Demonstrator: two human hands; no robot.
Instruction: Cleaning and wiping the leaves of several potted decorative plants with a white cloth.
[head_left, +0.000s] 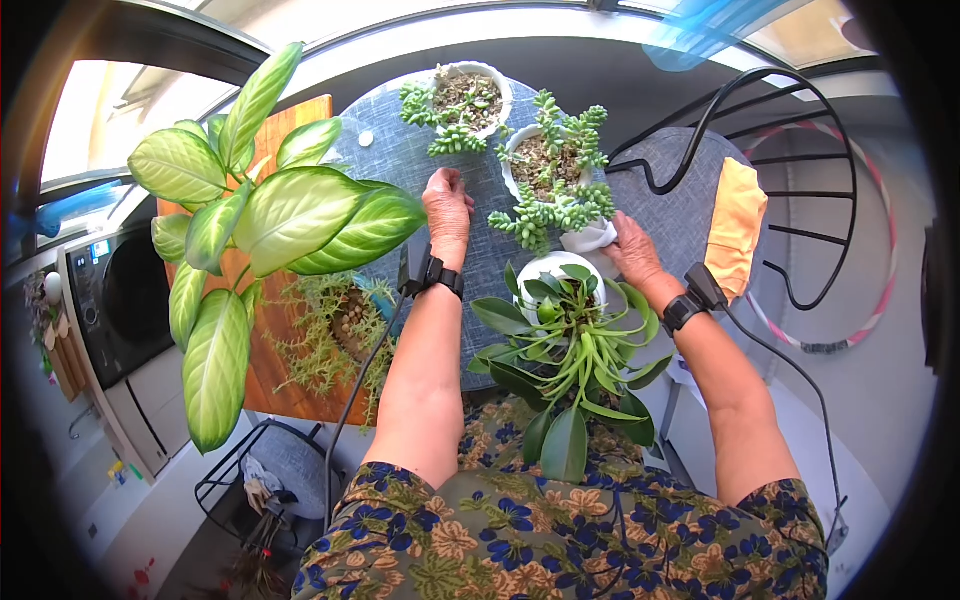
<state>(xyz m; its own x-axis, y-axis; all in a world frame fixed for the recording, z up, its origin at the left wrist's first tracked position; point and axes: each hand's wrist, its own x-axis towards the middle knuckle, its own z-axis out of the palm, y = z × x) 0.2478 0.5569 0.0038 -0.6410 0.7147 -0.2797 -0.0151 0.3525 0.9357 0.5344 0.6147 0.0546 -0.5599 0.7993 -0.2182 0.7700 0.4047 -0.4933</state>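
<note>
My right hand (632, 245) grips a white cloth (589, 238) at the side of a white pot. That pot holds a trailing succulent (551, 161). Over the blue-grey table cover (491, 176), my left hand (448, 201) has its fingers curled; whether something small is between them cannot be told. Beyond it stands a second succulent in a white pot (504, 82). Nearest my body, a white pot (553, 264) holds a plant with long green leaves (564, 442). Both wrists wear black straps with a cabled device.
Left, a large variegated plant (307, 214) overhangs a wooden board (255, 375) and a small-leaved potted plant (300, 330). A white round piece (366, 139) lies on the table. Right, a black metal-framed chair (844, 187) has an orange cloth (735, 225) on its grey seat. Cables hang beside both forearms.
</note>
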